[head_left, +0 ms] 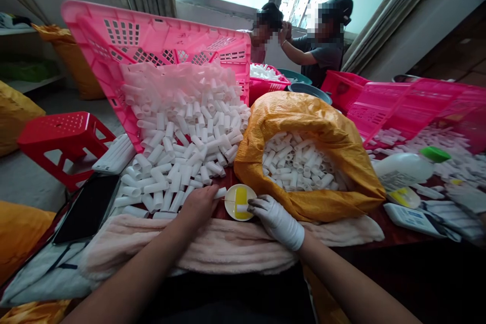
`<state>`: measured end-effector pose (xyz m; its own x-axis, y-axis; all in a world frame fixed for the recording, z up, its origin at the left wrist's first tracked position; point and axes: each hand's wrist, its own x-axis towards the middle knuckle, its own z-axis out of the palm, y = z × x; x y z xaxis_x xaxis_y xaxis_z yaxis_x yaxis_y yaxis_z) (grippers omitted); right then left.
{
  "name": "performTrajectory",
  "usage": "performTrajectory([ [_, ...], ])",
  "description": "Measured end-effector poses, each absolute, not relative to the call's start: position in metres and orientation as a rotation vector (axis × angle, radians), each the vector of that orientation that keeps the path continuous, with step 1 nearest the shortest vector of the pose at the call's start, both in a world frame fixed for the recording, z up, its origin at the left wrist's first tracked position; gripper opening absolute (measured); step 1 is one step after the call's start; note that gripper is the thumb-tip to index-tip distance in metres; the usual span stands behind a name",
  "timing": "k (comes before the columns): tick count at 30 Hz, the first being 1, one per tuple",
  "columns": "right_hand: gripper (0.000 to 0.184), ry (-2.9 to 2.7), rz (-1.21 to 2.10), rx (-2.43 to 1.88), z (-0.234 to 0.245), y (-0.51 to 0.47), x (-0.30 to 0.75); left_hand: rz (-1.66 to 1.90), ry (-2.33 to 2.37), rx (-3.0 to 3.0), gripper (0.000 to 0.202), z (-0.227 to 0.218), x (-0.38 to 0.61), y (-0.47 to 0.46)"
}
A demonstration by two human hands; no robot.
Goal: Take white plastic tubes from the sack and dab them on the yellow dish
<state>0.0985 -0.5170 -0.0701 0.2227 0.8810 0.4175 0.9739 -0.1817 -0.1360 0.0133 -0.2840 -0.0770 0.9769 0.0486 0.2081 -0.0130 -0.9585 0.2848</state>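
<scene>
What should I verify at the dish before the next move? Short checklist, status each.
Left hand on white tube: ok, gripped, end showing.
Right hand: ok, gloved, fingers beside the dish; grip cannot tell.
Round dish: ok, sits in front of the person, by both hands.
Yellow pad: cannot tell if wet.
Second tube: ok, lying across the pad.
Loose tubes: not ok, heaped right up to the towel beside the left hand.
</scene>
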Motion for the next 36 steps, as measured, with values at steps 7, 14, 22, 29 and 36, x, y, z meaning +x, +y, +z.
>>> performTrajectory([
  [7, 0.025, -1.828, -0.184, -1.866, -0.058, -0.514, 0.074, 0.350, 0.111, 2.823, 0.022, -0.070, 0.012, -0.286],
  [14, 0.027, -0.789, -0.093, -1.383, -0.054, -0.491, 0.071, 0.381, -0.152, 2.632, 0.025, -0.054, 0.002, -0.289],
  [22, 0.018, -1.035, -0.063, -1.849, -0.026, -0.484, 0.067, 0.350, -0.343, 2.750, 0.029, -0.046, -0.008, -0.314],
  [29, 0.045, -0.848, -0.224, -2.069, -0.047, -0.477, 0.055, -0.049, -0.288, 2.594, 0.036, -0.036, -0.017, -0.329],
  [36, 0.032, -0.841, -0.206, -2.021, -0.037, -0.513, 0.038, -0.434, -0.340, 2.129, 0.037, -0.024, -0.019, -0.325],
])
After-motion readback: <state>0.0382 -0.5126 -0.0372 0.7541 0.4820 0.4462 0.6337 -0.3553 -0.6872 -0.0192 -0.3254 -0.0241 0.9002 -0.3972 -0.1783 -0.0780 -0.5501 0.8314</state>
